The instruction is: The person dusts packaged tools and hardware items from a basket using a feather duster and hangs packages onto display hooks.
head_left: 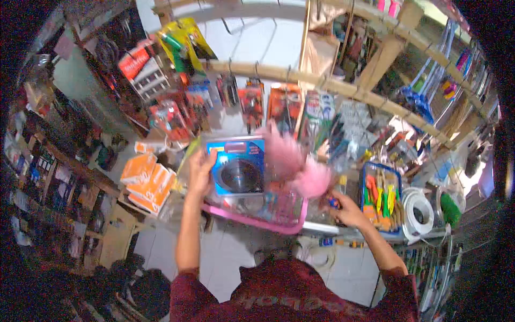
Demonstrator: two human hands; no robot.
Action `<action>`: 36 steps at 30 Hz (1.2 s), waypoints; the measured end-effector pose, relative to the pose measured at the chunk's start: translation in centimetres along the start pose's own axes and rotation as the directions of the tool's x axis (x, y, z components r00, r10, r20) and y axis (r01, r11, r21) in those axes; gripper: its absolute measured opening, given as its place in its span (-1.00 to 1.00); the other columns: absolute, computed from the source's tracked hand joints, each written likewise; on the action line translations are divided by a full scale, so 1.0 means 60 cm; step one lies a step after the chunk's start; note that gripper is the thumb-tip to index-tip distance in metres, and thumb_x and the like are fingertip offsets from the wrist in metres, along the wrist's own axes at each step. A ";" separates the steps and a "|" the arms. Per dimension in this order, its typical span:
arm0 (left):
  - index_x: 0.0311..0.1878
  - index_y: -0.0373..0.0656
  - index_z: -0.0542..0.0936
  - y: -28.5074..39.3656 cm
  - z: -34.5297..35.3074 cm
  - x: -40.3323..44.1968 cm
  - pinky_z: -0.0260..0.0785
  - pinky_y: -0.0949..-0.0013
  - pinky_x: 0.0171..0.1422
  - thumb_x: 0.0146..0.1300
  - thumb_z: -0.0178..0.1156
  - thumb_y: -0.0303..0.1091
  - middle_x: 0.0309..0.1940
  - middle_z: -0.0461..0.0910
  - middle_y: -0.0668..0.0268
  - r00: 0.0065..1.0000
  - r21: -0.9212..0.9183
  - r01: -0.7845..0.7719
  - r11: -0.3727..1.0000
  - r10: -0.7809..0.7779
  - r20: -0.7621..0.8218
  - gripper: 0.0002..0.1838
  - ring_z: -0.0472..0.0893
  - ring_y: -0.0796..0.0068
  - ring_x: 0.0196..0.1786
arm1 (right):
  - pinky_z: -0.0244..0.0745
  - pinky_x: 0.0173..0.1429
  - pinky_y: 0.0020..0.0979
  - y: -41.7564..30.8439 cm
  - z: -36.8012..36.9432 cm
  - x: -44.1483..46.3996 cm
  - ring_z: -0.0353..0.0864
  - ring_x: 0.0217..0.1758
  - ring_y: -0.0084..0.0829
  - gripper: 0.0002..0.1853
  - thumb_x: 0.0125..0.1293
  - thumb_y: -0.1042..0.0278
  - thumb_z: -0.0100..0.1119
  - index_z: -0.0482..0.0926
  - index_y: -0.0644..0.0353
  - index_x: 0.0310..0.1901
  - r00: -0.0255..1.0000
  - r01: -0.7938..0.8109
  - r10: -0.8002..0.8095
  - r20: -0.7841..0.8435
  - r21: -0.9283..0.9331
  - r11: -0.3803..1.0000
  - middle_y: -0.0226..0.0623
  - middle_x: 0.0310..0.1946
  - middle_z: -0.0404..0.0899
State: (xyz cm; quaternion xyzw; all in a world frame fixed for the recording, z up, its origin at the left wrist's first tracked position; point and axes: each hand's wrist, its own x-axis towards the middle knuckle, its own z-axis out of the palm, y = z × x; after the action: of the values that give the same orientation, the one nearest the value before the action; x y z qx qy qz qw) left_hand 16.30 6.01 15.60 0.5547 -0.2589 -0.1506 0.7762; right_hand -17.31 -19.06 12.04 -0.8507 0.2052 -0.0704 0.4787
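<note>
My left hand grips the left edge of a blue package with a round black item behind its clear front. The package is held upright above a pink basket, which has packaged goods inside. My right hand is closed around the handle end of a fluffy pink duster. The duster's head is blurred and reaches left, close to the package's right edge; whether they touch, I cannot tell.
Orange-and-white boxes are stacked on the left. On the right, a blue tray holds colourful-handled brushes beside a white coil. Packaged tools hang from a wooden rail ahead. Shelves of goods line the left side.
</note>
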 end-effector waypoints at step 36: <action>0.29 -0.14 0.18 -0.035 0.038 -0.144 0.25 0.25 0.27 0.36 -0.27 0.15 0.14 0.36 0.29 0.984 0.120 0.178 0.977 -0.179 0.001 -0.37 0.41 0.36 0.14 | 0.27 -0.37 -0.31 -0.042 0.271 -0.085 0.39 -0.54 -0.28 -0.79 0.21 0.25 0.04 0.47 0.25 -0.29 0.879 -0.090 0.045 -0.475 -0.073 0.993 -0.18 -0.58 0.43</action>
State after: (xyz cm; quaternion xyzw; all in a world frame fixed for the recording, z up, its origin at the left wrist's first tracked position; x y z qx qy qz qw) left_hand 8.03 7.99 12.14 0.6202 -0.2209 -0.2072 0.7236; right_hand -16.11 -3.00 5.89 -0.8216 0.3483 -0.2493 0.3762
